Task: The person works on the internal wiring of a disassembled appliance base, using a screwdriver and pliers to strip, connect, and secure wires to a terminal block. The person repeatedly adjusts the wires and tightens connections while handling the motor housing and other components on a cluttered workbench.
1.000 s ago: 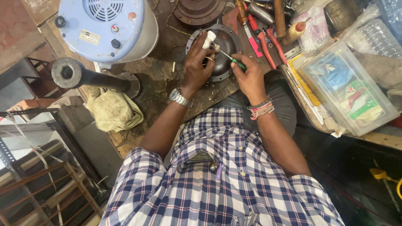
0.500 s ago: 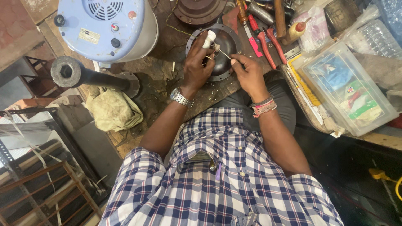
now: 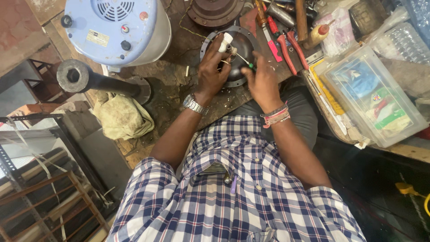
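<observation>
Left side: bare tabletop [image 3: 172, 85] gives room.
Right side: pliers [image 3: 286, 47] and plastic box [image 3: 374, 96] crowd close.
Ahead: blue machine [image 3: 118, 27] blocks.

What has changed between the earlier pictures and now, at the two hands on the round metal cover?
The right hand turned its thin green-handled screwdriver from flat toward the pliers to pointing up-left at the small white part. The left hand stayed on the round dark metal cover; the other things stayed put.

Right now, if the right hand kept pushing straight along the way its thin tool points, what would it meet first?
Probably the left hand at the white-capped finger over the round dark metal plate; the right hand aims its thin tool there, though depth is unclear.
</observation>
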